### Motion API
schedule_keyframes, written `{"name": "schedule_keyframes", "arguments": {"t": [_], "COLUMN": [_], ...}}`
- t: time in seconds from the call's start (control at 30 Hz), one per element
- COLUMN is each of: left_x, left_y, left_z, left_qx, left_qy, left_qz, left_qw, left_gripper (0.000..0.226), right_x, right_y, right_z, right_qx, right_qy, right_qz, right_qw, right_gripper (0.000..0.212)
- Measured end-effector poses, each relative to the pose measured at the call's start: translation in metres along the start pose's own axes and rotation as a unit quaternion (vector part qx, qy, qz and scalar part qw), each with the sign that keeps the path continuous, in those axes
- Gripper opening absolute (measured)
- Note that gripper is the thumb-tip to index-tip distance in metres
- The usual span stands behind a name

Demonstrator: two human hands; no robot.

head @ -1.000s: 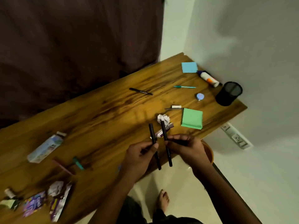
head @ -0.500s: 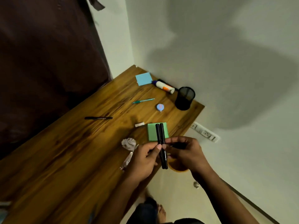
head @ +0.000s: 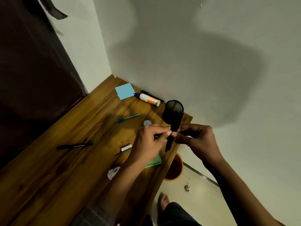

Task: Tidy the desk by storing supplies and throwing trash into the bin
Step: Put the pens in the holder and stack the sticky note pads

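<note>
Two black pens (head: 172, 134) are held side by side, upright, between both hands. My left hand (head: 149, 142) pinches them from the left and my right hand (head: 197, 139) from the right. Their upper ends overlap the black mesh pen cup (head: 173, 110) at the desk's far right corner. Whether the tips are inside the cup I cannot tell. An orange bin (head: 175, 167) stands on the floor below the desk's edge.
On the wooden desk (head: 48, 176) lie a blue sticky pad (head: 124, 91), a glue bottle (head: 149, 99), a green pen (head: 127, 117), a small round blue item (head: 147, 122), another black pen (head: 74, 146), a green pad (head: 154, 161), an eraser (head: 126, 147) and crumpled paper (head: 113, 172). A paper ball (head: 187, 188) lies on the floor.
Both hands have carried the two pens up and to the right, from over the green pad to the pen cup. The view has swung toward the desk's right corner.
</note>
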State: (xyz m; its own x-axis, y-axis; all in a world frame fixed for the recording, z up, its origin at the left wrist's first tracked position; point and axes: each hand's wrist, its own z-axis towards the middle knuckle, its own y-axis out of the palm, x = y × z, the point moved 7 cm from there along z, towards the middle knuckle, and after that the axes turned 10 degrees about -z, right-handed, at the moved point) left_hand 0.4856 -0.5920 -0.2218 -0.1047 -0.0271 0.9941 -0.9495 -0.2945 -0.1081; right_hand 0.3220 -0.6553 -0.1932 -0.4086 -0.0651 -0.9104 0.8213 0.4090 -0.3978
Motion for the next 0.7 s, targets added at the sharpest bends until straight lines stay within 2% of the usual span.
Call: {"name": "schedule_keyframes", "arguments": {"t": [0.17, 0.4, 0.53, 0.7], "left_x": [0.014, 0.018, 0.011, -0.024], "left_y": [0.008, 0.010, 0.018, 0.034], "left_z": [0.031, 0.089, 0.122, 0.136], "left_qx": [0.034, 0.101, 0.129, 0.145], "left_qy": [0.047, 0.027, -0.007, -0.075], "left_qz": [0.060, 0.093, 0.113, 0.160], "left_qw": [0.996, 0.990, 0.985, 0.973], "left_gripper": [0.025, 0.024, 0.019, 0.013], "right_x": [-0.007, -0.014, 0.002, 0.040], "right_y": [-0.015, -0.023, -0.026, -0.016], "right_z": [0.034, 0.097, 0.137, 0.160], "right_qx": [0.018, 0.051, 0.075, 0.046], "right_qy": [-0.020, -0.076, -0.085, -0.078], "right_qz": [-0.065, -0.137, -0.170, -0.202], "right_qw": [0.998, 0.986, 0.979, 0.975], "right_gripper": [0.014, 0.012, 0.015, 0.016]}}
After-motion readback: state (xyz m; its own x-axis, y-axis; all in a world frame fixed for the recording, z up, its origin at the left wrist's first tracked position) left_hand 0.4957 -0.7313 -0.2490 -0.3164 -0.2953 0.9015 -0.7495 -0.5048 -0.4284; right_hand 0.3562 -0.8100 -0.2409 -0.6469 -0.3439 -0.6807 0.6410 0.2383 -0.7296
